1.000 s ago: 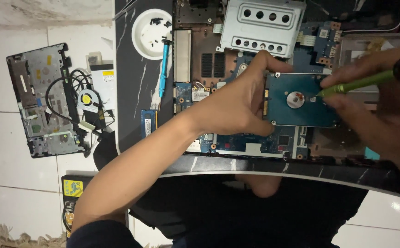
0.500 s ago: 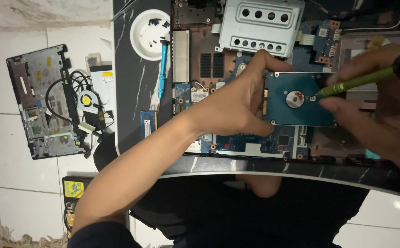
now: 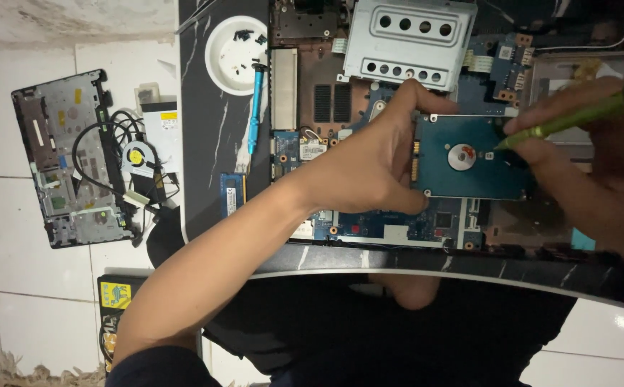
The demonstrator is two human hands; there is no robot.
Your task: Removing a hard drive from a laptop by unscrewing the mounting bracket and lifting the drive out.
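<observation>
Forearm and left hand (image 3: 369, 168) come first, reaching up from the near edge of the dark marbled table (image 3: 204, 143); the fingers wrap narrowly round the left side of a hard drive (image 3: 469, 158), thumb at its lower edge and forefinger over its top edge. The drive is a flat teal-blue rectangle with a silvery round hub at its middle and a row of gold contacts on the side against the palm; it lies over the blue circuit board (image 3: 391, 229) of an opened laptop. The right hand (image 3: 598, 172) is closed on a green screwdriver (image 3: 563, 122), whose tip touches the drive's right part. Beyond both hands sits a perforated silver metal bracket (image 3: 409, 43). Far left of the left hand lie a blue screwdriver (image 3: 256, 107) and a white dish (image 3: 229, 54) of small screws.
</observation>
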